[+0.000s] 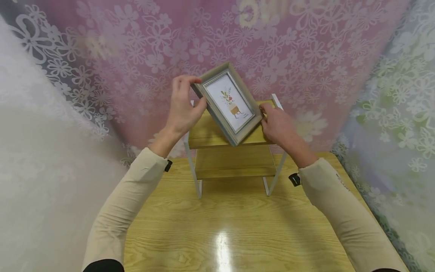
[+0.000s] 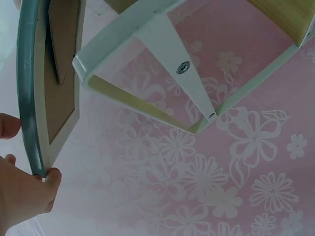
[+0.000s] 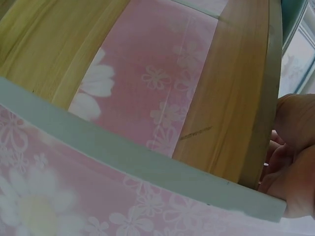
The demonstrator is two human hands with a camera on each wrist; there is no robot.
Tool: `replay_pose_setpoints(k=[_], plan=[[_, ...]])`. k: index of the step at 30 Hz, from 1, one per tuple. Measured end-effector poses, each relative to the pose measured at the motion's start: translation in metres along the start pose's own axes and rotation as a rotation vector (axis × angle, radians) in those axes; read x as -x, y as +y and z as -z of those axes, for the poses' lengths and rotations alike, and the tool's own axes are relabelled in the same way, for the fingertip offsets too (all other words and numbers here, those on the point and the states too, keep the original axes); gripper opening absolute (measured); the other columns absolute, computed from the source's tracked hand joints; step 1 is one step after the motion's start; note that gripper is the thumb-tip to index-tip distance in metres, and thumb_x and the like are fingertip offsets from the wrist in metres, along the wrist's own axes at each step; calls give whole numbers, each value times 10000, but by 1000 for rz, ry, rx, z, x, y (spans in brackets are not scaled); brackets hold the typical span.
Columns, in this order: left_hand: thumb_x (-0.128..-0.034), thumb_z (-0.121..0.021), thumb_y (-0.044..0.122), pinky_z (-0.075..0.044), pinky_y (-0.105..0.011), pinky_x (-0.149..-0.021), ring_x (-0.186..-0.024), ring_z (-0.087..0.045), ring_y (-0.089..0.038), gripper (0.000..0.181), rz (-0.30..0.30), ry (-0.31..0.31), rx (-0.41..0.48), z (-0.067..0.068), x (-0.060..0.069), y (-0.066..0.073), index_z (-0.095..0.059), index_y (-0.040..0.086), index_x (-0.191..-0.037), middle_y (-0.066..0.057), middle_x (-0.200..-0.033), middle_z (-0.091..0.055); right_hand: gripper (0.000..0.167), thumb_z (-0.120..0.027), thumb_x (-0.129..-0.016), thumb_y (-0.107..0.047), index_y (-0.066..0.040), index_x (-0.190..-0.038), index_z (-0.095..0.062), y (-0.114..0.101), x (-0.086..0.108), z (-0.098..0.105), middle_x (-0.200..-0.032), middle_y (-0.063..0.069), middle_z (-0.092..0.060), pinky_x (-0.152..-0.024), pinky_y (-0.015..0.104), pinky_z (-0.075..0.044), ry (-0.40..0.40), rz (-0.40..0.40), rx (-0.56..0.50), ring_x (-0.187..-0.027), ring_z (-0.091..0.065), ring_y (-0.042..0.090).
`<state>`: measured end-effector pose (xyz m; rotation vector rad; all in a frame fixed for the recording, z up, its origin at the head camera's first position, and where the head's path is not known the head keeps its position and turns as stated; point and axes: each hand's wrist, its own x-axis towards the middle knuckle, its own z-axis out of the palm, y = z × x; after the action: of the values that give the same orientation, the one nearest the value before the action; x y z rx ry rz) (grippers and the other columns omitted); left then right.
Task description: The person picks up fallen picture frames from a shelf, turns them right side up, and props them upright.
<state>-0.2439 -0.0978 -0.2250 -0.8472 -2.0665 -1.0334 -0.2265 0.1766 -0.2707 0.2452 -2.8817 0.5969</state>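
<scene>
A grey picture frame (image 1: 253, 109) is held tilted above the small wooden shelf (image 1: 234, 162). Behind its glass shows a print of a plant in a pot. My left hand (image 1: 183, 104) pinches the frame's left corner between thumb and fingers. At the opposite corner, my right hand (image 1: 278, 124) grips the frame. In the left wrist view the frame's brown backing (image 2: 64, 110) and folded support leg (image 2: 63, 34) are visible beside the left hand (image 2: 24, 196). The right wrist view catches only part of the right hand (image 3: 295, 157), close to the shelf's wooden top (image 3: 226, 98).
The shelf has two wooden boards and white metal side legs (image 1: 192, 168). It stands on a wood-grain table (image 1: 176, 226), near a pink flowered curtain (image 1: 136, 75). Pale flowered cloth (image 1: 401, 132) hangs at the right, and a whitish cloth (image 1: 51, 170) hangs at the left.
</scene>
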Motion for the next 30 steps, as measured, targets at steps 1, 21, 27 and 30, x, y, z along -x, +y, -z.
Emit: replay_pose_setpoints(k=[1, 21, 27, 30], plan=[[-818, -627, -78, -385, -288, -1003, -1180, -417, -278, 413, -27, 9, 1, -1, -1, 0, -527, -60, -1218, -210, -1247, -443, 467, -495, -973, -52, -5, -1432, -426, 1, -1, 0, -1353, 233, -572, -845, 510, -482, 2, 0, 5, -1087, -589, 419], [-859, -666, -32, -372, -331, -1062, -1193, -435, -337, 363, -332, 40, -6, -13, -13, 14, -522, -85, -1188, -260, -1232, -448, 444, -396, -1020, -97, 50, -1435, -457, 9, -18, 7, -1368, 269, -554, -1034, 555, -415, 6, 26, -92, -1258, -516, 440], [-867, -655, -31, -404, -330, -1031, -1202, -436, -335, 352, -375, 39, -18, -18, -14, 20, -521, -66, -1191, -259, -1250, -430, 474, -394, -1017, -79, 14, -1482, -411, 11, -20, 9, -1372, 274, -550, -1033, 534, -426, -6, 16, -171, -1263, -531, 412], [-867, -654, -32, -401, -334, -1037, -1208, -432, -344, 346, -399, 40, -25, -20, -15, 22, -520, -64, -1185, -261, -1251, -425, 480, -398, -1013, -66, 24, -1484, -402, 12, -21, 9, -1365, 282, -551, -1037, 536, -423, -14, 20, -197, -1259, -535, 413]])
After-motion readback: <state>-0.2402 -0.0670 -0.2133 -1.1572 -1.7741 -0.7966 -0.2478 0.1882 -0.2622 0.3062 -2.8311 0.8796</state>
